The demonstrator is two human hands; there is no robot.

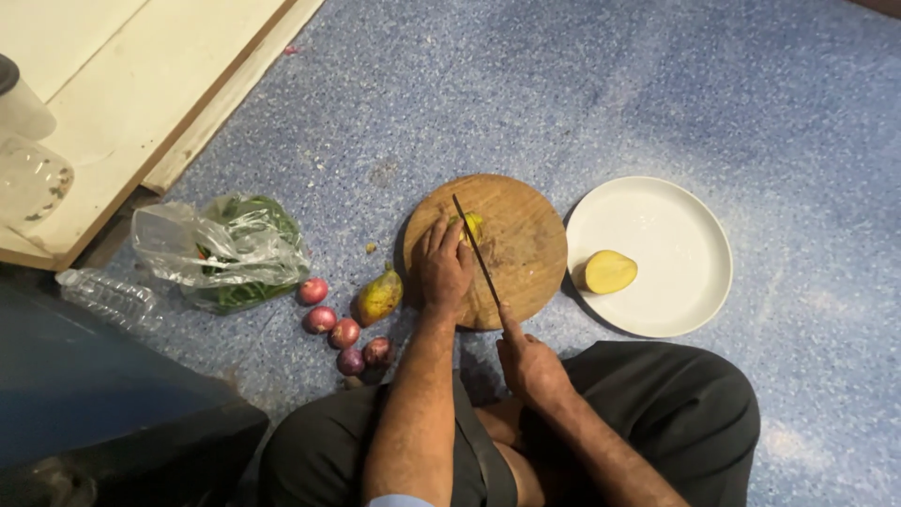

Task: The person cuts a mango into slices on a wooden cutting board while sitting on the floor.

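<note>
Left hand (444, 265) pins yellow-green fruit piece (471, 225) on round board (514, 246) on the floor, right hand (528, 364) closed on knife (477, 252); best curl fingertips back, blade tip down, slice slowly.

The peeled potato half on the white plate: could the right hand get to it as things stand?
Probably yes. The right hand is shut on the knife over the cutting board, and the potato half lies uncovered on the plate just beside it, with nothing between. The knife would occupy that hand, though.
</note>
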